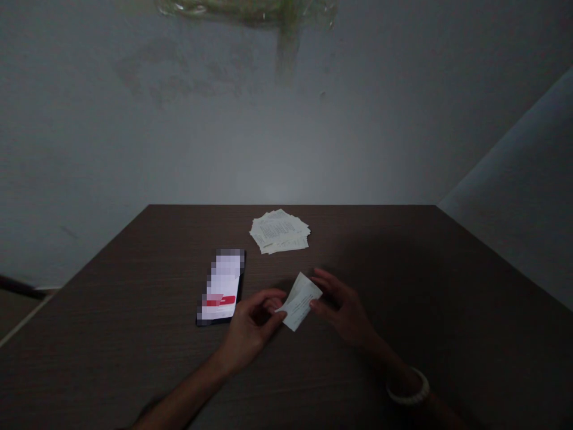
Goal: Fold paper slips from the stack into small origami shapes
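Circling the right wrist nearest the viewer is a pale, beaded-looking bracelet. Just beyond, the left hand pinches the lower left corner of a small white paper slip with printed lines, thumb on top. The right hand has its fingers parted at the slip's right edge, the thumb seemingly against it; whether it grips there, I cannot tell. The slip is tilted between the hands, above the dark brown wood-grain table, and apart from the other papers. Beside the left hand lies a black-edged phone with a lit screen. Farther back, near the table's far edge, a loose, fanned heap of white printed papers rests flat, its sheets overlapping at uneven angles. So many papers are down in the heap, while this slip is in hand, neither laid down nor added to them.

As for what is unclear, the forearms run out of the frame at the bottom. The slip shows two layers, perhaps a fold or perhaps two pieces. Its print is too small to read, and pixelation covers part of the phone. The heap's lower sheets are covered, so their number is uncertain. At the far grey wall, a greenish, shiny strip is cut off by the top edge.
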`<act>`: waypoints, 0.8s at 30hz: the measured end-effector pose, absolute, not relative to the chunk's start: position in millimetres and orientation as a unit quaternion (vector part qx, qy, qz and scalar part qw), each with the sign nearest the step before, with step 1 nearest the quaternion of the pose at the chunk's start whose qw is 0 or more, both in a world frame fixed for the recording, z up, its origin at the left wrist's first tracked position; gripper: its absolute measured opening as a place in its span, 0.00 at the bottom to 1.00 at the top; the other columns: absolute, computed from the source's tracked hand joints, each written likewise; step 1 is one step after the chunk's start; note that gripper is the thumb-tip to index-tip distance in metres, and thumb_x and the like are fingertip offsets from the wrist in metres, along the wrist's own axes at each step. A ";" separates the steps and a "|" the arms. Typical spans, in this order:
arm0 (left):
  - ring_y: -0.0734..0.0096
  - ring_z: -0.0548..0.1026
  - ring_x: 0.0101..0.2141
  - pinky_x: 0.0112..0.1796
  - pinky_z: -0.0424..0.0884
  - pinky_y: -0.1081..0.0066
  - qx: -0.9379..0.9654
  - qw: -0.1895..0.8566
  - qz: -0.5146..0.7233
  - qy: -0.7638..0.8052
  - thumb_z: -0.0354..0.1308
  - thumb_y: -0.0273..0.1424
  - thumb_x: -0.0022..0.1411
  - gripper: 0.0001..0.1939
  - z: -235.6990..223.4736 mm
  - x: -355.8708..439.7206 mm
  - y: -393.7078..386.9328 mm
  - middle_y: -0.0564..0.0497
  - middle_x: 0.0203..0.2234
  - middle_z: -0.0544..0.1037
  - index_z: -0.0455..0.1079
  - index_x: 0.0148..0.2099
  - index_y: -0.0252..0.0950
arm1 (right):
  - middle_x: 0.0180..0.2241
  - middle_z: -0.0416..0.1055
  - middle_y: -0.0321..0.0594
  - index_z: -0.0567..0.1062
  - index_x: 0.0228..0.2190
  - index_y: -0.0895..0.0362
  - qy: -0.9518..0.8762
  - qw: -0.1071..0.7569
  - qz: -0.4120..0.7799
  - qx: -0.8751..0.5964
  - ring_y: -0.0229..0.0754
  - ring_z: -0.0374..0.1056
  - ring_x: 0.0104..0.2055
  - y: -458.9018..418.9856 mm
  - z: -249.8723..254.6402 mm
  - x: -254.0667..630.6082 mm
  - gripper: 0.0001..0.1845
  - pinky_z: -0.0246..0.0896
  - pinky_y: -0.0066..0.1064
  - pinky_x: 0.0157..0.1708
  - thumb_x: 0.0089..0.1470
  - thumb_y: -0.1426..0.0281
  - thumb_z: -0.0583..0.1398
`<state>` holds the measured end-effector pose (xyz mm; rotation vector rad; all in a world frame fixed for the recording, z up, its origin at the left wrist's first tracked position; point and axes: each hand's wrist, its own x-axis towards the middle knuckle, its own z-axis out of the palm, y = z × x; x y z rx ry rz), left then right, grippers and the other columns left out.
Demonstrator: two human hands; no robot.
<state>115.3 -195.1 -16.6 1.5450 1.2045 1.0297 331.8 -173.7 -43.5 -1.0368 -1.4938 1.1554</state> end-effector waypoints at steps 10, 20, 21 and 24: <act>0.70 0.73 0.30 0.32 0.72 0.71 0.649 0.484 0.382 0.446 0.61 0.34 0.58 0.09 -16.0 123.7 -205.0 0.50 0.28 0.75 0.73 0.39 0.34 | 0.29 0.76 0.35 0.72 0.38 0.53 -0.491 0.506 0.574 -0.418 0.41 0.73 0.29 -173.4 -37.1 324.9 0.23 0.71 0.31 0.28 0.42 0.59 0.70; 0.69 0.75 0.29 0.33 0.73 0.71 0.622 0.421 0.445 0.487 0.62 0.34 0.57 0.09 -16.1 120.0 -197.9 0.50 0.27 0.78 0.75 0.38 0.34 | 0.26 0.75 0.33 0.70 0.41 0.54 -0.514 0.471 0.574 -0.428 0.40 0.74 0.29 -181.3 -29.9 322.3 0.23 0.69 0.29 0.27 0.43 0.65 0.70; 0.69 0.75 0.29 0.32 0.73 0.71 0.621 0.419 0.447 0.489 0.63 0.35 0.57 0.09 -15.7 120.7 -198.1 0.50 0.26 0.78 0.76 0.37 0.34 | 0.26 0.75 0.32 0.70 0.41 0.54 -0.520 0.471 0.568 -0.430 0.40 0.74 0.29 -181.7 -29.7 321.8 0.22 0.69 0.29 0.27 0.43 0.65 0.69; 0.70 0.75 0.27 0.30 0.73 0.72 0.616 0.413 0.453 0.494 0.64 0.35 0.56 0.09 -14.4 123.3 -199.1 0.50 0.24 0.78 0.76 0.34 0.34 | 0.26 0.74 0.32 0.70 0.40 0.54 -0.534 0.465 0.556 -0.435 0.39 0.73 0.28 -182.1 -29.4 320.4 0.22 0.68 0.29 0.27 0.44 0.65 0.69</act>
